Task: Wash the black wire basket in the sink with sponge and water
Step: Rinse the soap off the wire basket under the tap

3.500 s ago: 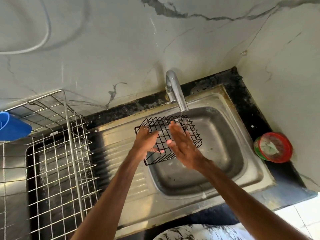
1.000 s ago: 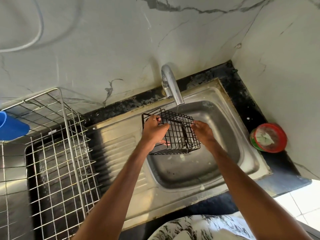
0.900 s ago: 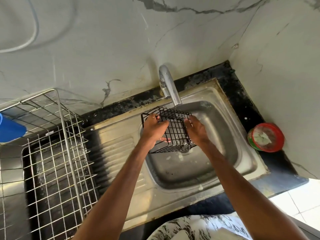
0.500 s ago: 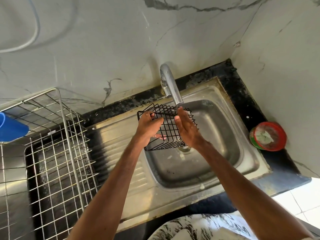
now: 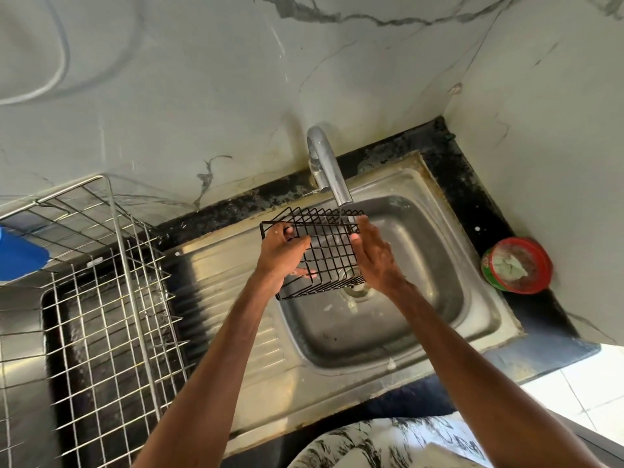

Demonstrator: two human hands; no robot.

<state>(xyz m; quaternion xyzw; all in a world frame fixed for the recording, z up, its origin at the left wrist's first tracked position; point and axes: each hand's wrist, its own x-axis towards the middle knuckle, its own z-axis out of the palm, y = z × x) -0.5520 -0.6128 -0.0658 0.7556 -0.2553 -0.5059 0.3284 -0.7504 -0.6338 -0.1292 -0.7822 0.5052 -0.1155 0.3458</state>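
Note:
The black wire basket hangs tilted over the steel sink, right under the spout of the chrome tap. A thin stream of water falls from the spout onto its far right corner. My left hand grips the basket's left side, with fingers curled through the wires. My right hand lies flat against the basket's right side with its fingers straight. No sponge shows in either hand.
A steel wire dish rack stands on the left, with a blue plastic item at its far corner. A red and green round tub sits on the black counter by the right wall. The ribbed drainboard lies left of the basin.
The basket has been turned in my hands under the tap over the last seconds. My right hand slid from the basket's near right corner up along its right side.

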